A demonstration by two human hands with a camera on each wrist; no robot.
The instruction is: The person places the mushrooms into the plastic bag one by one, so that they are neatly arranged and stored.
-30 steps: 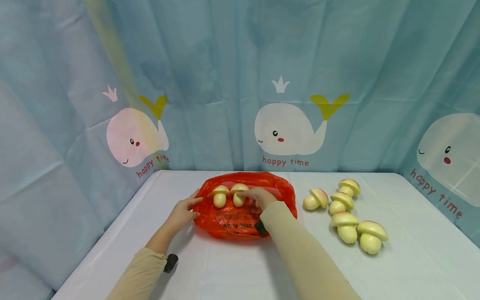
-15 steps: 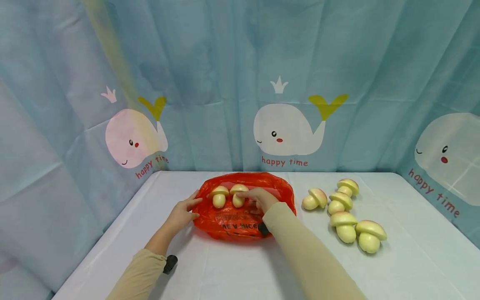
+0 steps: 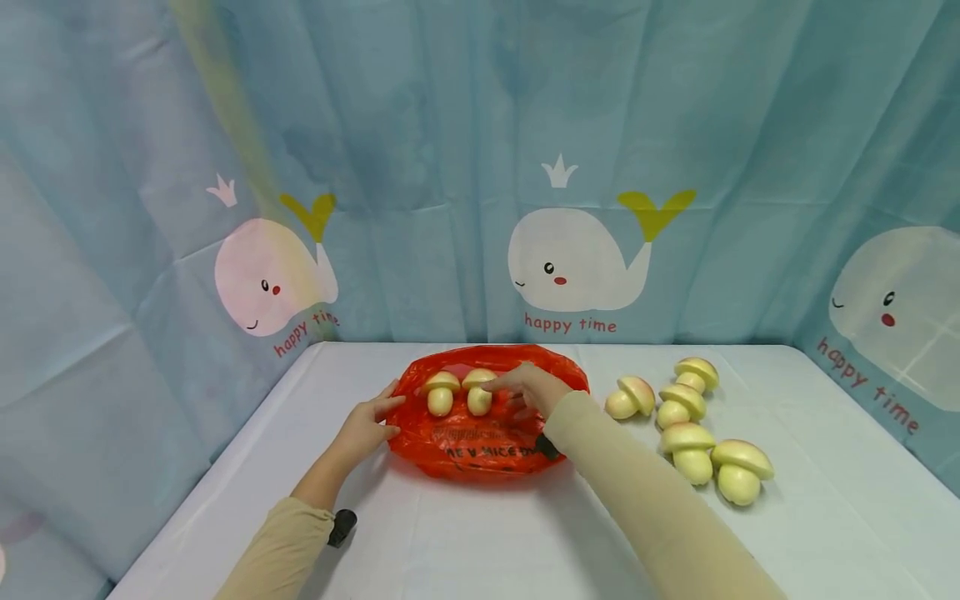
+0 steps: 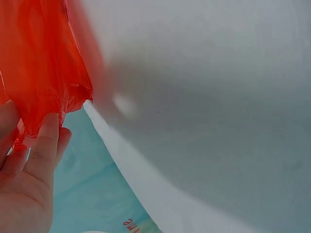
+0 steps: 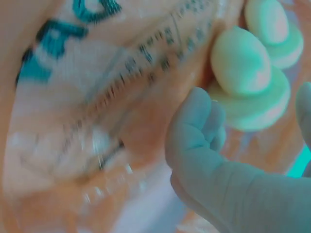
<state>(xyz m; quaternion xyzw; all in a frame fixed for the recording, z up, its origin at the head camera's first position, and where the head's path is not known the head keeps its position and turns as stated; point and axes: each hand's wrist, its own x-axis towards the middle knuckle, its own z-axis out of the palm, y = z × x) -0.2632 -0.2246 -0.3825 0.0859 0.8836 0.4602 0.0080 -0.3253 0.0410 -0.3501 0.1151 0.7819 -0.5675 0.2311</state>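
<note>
A red plastic bag with dark printing lies spread on the table, its mouth open. Two pale yellow mushrooms stand side by side in it, a left mushroom and a right mushroom. My left hand grips the bag's left edge; in the left wrist view the red film runs between the fingers. Just right of the right mushroom is my right hand, over the bag. In the right wrist view its thumb and fingers are apart with nothing between them, close to the nearer mushroom.
Several more pale mushrooms sit on the white table to the right of the bag; the nearest to the bag is a tilted mushroom. A blue curtain with whale prints hangs behind and along the sides.
My right hand has let go of the right mushroom and drawn back a little to the right, fingers loosening. The mushroom stays in the bag. My left hand has hardly moved.
</note>
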